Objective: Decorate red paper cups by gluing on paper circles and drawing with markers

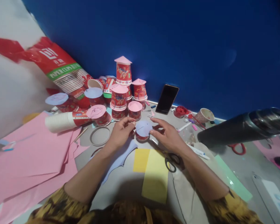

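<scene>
A blue wall [200, 46] backs the grey worktop [127, 172]; at a blue disc [144, 128], the right grip [167, 133] is apart, the left grip [123, 132] unclear.

Pale blue paper disc [144, 128]: we see a round, lilac-tinged piece with a matt face turned up towards us.
Line on the disc: we make out one thin, dark line running across part of its face.
Disc's pose: we find it lying over the top of the red paper cup [142, 137] like a lid, reaching past the sides and hiding the top from us.
Red paper cup: we see only a short band of its wall below the disc; it seems upturned, though too little shows for us to be sure.
Place: we have both just below the middle of our view.
</scene>
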Available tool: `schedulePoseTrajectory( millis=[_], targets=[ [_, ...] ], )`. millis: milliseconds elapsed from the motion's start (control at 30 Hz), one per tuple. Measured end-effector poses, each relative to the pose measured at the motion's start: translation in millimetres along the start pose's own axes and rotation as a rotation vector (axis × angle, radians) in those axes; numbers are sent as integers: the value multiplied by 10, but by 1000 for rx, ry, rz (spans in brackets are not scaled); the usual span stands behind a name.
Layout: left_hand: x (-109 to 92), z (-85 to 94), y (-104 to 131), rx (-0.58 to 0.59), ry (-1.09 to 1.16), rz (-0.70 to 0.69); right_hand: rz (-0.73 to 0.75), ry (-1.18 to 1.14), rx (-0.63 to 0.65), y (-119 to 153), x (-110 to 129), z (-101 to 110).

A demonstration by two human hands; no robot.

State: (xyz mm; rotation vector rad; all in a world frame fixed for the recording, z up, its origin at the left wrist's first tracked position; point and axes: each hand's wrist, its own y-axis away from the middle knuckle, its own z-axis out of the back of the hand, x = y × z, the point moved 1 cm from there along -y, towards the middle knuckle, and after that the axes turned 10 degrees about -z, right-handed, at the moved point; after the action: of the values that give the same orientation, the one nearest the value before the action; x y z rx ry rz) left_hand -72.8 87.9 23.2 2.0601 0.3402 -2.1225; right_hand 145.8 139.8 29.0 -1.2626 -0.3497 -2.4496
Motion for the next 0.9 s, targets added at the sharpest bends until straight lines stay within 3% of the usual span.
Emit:
schedulePoseTrajectory(
  millis=[233,900],
  targets=[
    [9,-17,18,-15,42,7,130,142,1,-47,-6,-116],
    [41,-32,12,17,89,58,148,202,44,-94,-29,-154]
  ],
)
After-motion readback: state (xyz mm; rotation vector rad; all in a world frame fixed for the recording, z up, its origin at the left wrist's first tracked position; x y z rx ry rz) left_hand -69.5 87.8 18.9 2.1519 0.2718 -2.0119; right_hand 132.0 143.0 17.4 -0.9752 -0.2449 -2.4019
